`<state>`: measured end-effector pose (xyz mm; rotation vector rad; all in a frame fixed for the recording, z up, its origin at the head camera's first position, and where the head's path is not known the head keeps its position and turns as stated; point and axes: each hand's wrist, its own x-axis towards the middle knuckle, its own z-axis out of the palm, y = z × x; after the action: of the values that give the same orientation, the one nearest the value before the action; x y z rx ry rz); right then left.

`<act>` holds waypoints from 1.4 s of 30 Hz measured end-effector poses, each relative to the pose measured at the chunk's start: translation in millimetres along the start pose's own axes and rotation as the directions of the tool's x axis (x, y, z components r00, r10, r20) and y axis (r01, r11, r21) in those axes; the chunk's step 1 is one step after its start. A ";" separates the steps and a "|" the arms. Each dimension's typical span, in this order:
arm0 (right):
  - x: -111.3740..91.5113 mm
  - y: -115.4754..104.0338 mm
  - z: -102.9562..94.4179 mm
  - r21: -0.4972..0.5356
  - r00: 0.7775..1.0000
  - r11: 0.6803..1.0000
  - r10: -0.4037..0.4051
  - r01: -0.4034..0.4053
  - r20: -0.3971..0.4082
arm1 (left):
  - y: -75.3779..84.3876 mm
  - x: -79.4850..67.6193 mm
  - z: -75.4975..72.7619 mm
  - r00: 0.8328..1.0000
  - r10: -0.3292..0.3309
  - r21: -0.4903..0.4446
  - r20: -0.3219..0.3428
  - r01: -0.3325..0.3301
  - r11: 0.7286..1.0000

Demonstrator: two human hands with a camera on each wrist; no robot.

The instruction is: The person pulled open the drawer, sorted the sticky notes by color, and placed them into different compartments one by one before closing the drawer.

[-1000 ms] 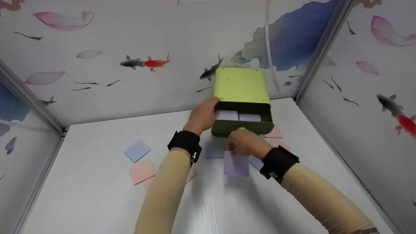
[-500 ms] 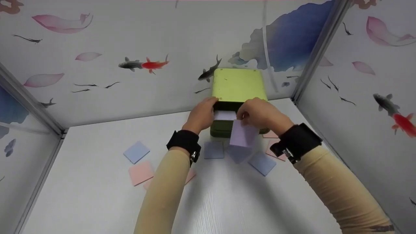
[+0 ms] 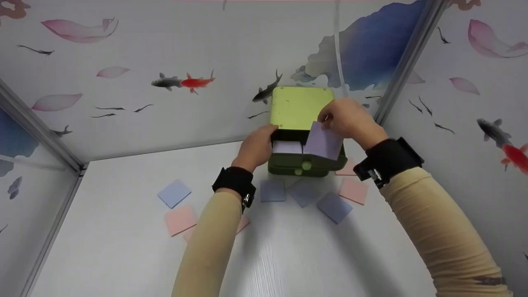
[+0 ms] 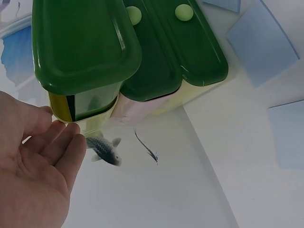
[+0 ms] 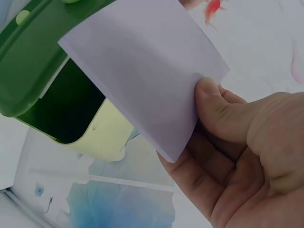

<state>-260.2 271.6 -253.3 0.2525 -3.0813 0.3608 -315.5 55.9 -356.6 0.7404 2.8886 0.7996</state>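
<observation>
A small drawer cabinet [image 3: 303, 105] with a yellow-green top stands against the back wall. Its top drawer [image 4: 85, 47] is pulled out, and a lavender card [image 3: 287, 147] shows in its left part. My left hand [image 3: 256, 147] rests at the cabinet's left side, fingertips against the edge of the body in the left wrist view. Between thumb and fingers, my right hand [image 3: 348, 119] pinches a square purple card [image 5: 147, 76], tilted over the drawer's right part. The card's lower edge overlaps the drawer front in the head view.
Blue cards [image 3: 272, 190] and pink cards [image 3: 354, 191] lie on the white table before the cabinet. Another blue card [image 3: 174, 193] and a pink card [image 3: 180, 220] lie further left. Printed walls [image 3: 165, 45] enclose the table. Two drawers with round knobs [image 4: 184, 12] sit below.
My right hand has risen from near the drawer knob with the purple card, up and right to above the drawer. The left hand has stayed at the cabinet's side.
</observation>
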 end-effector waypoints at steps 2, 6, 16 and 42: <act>2.8 1.4 -0.4 -0.014 1.000 1.000 0.016 -0.016 -0.020 | -0.8 0.2 0.1 1.000 -0.001 -0.001 0.001 0.001 1.000; 9.5 5.2 5.7 -0.038 0.995 0.999 0.013 -0.017 -0.101 | -2.6 2.3 2.3 1.000 0.000 0.014 -0.012 0.000 1.000; 19.0 15.1 40.8 -0.049 0.988 0.998 -0.036 0.029 -0.150 | -4.6 1.3 2.9 1.000 0.003 0.035 -0.024 -0.002 0.999; 27.9 26.6 95.0 -0.153 0.984 0.987 -0.067 0.042 -0.163 | -7.2 0.4 4.6 1.000 0.002 0.019 -0.020 -0.002 1.000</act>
<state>-293.0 270.7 -350.4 0.2857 -2.9097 0.1403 -318.2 52.9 -364.1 0.7413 2.9178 0.7849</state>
